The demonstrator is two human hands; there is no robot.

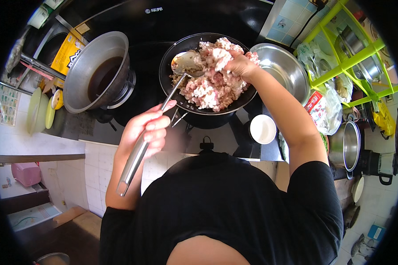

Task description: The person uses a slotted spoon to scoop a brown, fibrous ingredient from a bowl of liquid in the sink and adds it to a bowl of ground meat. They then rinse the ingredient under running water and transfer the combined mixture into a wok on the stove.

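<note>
My left hand [148,130] is wrapped round the long steel handle of a ladle [133,165]. The ladle's bowl lies inside a dark wok [164,68] on the stove, against brownish cooked bits at the wok's left side. A large heap of pink and white minced meat [216,90] fills most of the wok. My right hand [243,67] reaches in from the right, its fingers closed on a clump of this meat at the top of the heap; the fingertips are partly hidden by it.
A wide steel bowl [296,73] stands right of the wok, with a small white bowl [263,129] nearer me. On the left burner sits a grey pot [75,84] of dark liquid. A green rack [349,62] and plastic bags [329,108] crowd the right side.
</note>
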